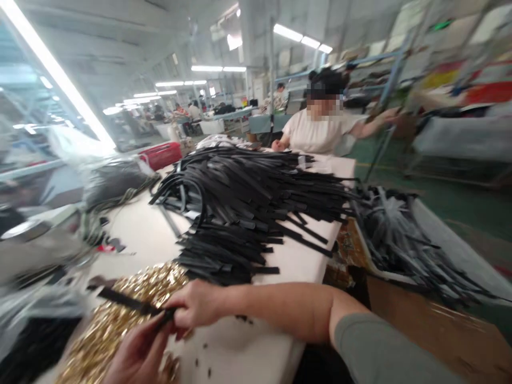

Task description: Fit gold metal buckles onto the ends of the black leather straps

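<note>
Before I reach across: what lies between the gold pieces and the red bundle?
From the gold pieces: white tabletop, then black strips near the red bundle, in the head view.

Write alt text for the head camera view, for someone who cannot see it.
A bare left hand and right hand hold a flat black strip over a heap of shiny gold pieces on a white table. Beyond lies a pile of long black strips, with a person in a pale top across the table.

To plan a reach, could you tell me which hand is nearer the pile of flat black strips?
Right hand, just short of the pile; the left hand is farther back.
</note>
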`<state>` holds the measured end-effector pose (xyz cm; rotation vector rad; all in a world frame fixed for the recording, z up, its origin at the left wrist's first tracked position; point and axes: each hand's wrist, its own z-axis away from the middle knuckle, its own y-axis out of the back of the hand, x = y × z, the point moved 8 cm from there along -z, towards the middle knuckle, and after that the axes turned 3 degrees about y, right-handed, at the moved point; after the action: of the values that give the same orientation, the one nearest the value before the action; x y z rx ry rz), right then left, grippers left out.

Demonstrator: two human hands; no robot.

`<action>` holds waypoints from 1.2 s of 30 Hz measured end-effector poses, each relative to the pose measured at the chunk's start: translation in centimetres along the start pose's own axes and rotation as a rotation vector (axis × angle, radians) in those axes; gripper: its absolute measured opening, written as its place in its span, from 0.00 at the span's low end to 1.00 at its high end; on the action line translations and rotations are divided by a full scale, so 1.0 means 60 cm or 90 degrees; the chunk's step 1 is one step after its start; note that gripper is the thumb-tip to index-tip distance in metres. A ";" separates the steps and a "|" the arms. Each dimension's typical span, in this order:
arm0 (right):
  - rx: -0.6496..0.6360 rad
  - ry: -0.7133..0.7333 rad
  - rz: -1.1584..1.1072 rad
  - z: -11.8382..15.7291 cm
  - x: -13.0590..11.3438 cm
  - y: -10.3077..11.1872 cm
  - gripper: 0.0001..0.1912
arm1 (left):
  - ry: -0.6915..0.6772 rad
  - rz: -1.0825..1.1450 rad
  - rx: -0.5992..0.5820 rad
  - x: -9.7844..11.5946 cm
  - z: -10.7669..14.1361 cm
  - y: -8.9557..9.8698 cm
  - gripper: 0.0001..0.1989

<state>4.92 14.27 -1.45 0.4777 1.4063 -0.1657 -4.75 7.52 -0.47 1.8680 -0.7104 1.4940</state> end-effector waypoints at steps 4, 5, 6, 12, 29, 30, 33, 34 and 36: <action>0.049 0.039 -0.029 0.005 -0.014 0.014 0.13 | 0.045 0.044 -0.087 -0.012 0.001 0.007 0.20; 0.051 0.050 -0.036 0.004 -0.017 0.017 0.13 | 0.050 0.064 -0.086 -0.012 0.000 0.005 0.18; 0.052 0.062 -0.043 0.004 -0.020 0.019 0.14 | 0.056 0.084 -0.085 -0.012 0.000 0.002 0.17; 0.042 0.087 -0.079 0.006 -0.025 0.017 0.14 | 0.026 0.093 -0.061 0.003 0.008 0.001 0.12; 0.026 0.073 -0.103 0.014 -0.031 0.018 0.08 | -0.080 -0.114 -0.067 0.014 0.006 0.018 0.09; 0.034 0.070 -0.112 0.014 -0.030 0.019 0.09 | -0.040 -0.077 -0.069 0.005 0.006 0.017 0.10; 0.074 0.057 -0.125 0.010 -0.027 0.024 0.09 | 0.031 -0.002 -0.063 -0.007 0.010 0.012 0.13; 0.087 0.047 -0.128 0.009 -0.026 0.025 0.08 | 0.034 0.003 -0.057 -0.005 0.011 0.011 0.13; 0.103 0.028 -0.132 0.009 -0.024 0.026 0.07 | 0.030 0.007 -0.041 0.000 0.012 0.011 0.13</action>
<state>5.77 15.19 0.36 0.4694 1.4912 -0.4420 -4.80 6.55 -0.47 1.7783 -0.7384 1.4993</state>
